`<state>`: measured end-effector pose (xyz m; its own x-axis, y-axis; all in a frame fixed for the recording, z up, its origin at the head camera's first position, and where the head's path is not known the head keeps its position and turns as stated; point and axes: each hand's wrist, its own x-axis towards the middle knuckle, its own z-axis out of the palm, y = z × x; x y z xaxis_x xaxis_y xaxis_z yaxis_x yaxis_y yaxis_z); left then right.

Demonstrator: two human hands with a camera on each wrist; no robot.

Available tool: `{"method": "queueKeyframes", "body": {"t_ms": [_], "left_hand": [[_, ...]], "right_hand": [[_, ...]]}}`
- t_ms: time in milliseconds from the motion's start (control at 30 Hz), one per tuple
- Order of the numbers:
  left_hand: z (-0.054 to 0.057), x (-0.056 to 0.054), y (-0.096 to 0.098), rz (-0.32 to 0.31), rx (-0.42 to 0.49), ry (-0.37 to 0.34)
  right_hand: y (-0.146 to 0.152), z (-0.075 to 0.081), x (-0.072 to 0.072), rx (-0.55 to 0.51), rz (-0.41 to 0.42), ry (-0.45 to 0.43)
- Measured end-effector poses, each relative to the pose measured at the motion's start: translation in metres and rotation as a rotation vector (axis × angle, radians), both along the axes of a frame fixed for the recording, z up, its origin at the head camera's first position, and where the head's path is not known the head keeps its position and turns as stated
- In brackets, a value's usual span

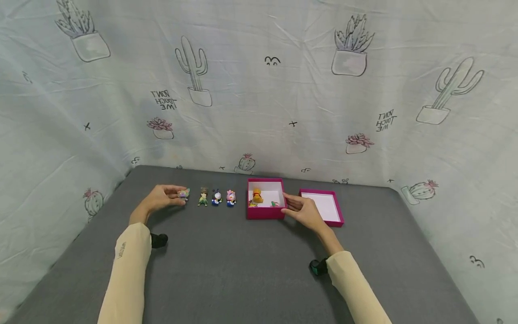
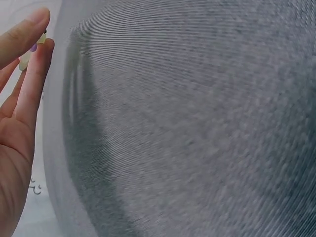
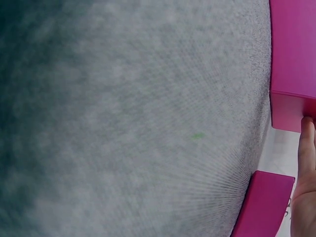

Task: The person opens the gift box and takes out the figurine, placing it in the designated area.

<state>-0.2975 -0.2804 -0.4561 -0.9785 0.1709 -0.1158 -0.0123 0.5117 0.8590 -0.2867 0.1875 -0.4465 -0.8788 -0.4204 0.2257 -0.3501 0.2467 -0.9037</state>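
Observation:
My left hand (image 1: 163, 198) pinches a small pale figurine (image 1: 184, 194) between thumb and fingers, at the left end of a row of figurines. In the left wrist view, the fingers mostly hide it. My right hand (image 1: 305, 212) touches the right side of an open pink box (image 1: 265, 213). One straight finger (image 3: 307, 143) meets the box's end wall in the right wrist view. Inside the box are a yellow bear figurine (image 1: 257, 196), a partly hidden yellowish piece (image 1: 252, 204) and a small green and pink piece (image 1: 275, 204).
Between left hand and box stand a green-clad figurine (image 1: 203, 197), a white and blue one (image 1: 216, 197) and a pink and blue one (image 1: 231, 198). The pink box lid (image 1: 328, 207) lies inside-up right of the box. Patterned cloth (image 1: 259, 90) hangs behind the grey table (image 1: 226, 270).

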Motion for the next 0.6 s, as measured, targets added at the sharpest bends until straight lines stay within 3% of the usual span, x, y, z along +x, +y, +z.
{"method": "queueKeyframes", "body": {"t_ms": [333,600], "left_hand": [[-0.013,-0.002,0.004,0.007,-0.075,0.046],[-0.018,-0.006,0.007,-0.020,-0.076,0.057]], "right_hand": [[-0.001,0.000,-0.001,-0.028,0.017,0.002],[0.000,-0.002,-0.001,-0.020,0.006,0.006]]}}
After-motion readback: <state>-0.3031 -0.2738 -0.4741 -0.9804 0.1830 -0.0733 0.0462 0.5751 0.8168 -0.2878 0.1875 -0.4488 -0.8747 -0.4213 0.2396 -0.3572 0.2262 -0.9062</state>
